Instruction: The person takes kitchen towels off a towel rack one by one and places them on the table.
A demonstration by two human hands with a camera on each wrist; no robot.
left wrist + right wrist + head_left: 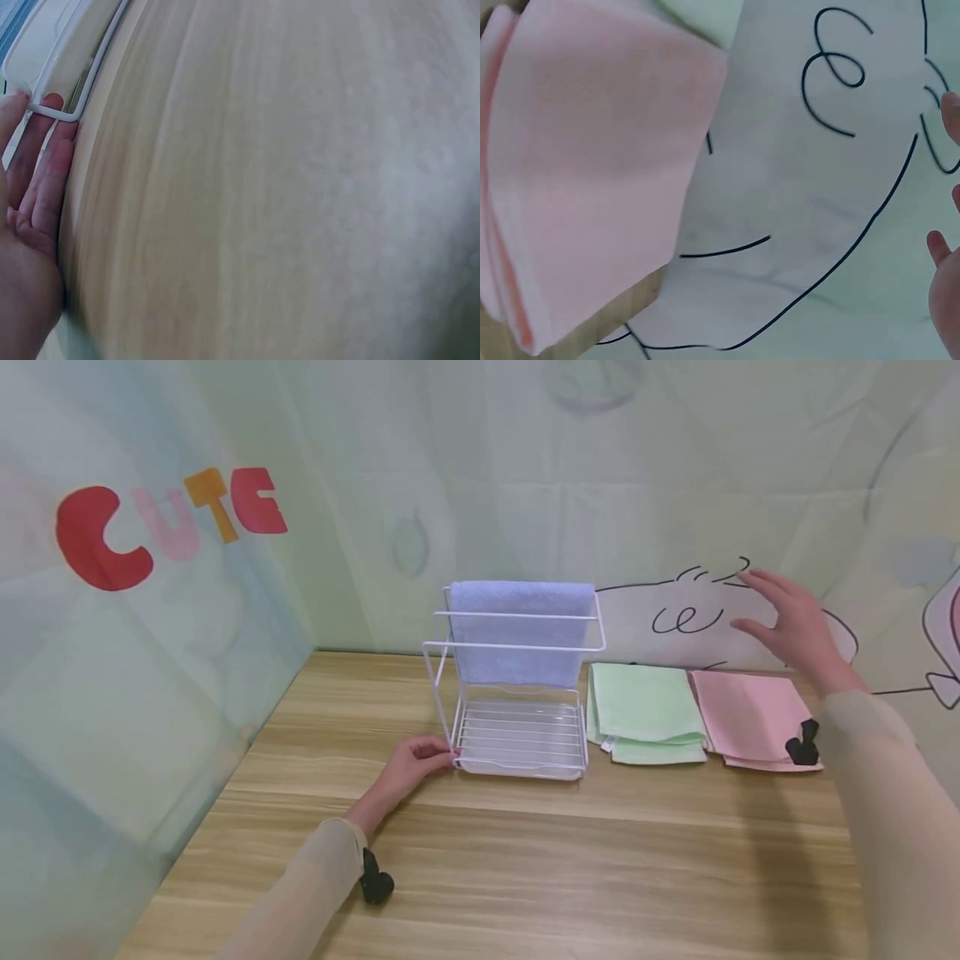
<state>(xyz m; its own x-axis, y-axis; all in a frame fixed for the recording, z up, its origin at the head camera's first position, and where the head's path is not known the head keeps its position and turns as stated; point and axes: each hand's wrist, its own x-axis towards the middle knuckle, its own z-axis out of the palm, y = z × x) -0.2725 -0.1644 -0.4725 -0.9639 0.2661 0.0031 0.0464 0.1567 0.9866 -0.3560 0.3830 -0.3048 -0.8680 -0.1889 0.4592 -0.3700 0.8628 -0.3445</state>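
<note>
A white wire rack (521, 765) stands on the wooden table, with a blue towel (517, 643) draped over its rear top bar. My left hand (412, 766) pinches the rack's front left bottom corner; in the left wrist view the thumb lies on one side of the white wire (67, 116) and the fingers on the other. Raised in the air at the right, my right hand (795, 618) holds nothing, its thumb and fingers spread apart. Below and in front of it lies a folded pink towel (750, 714). A folded green towel (648, 710) sits between the rack and the pink one.
A clear tray (517, 714) sits in the base of the rack. Behind the table hangs a pale printed curtain (465, 510), close to the rack and towels. Another curtain wall with coloured letters (97, 539) borders the table (525, 868) on the left.
</note>
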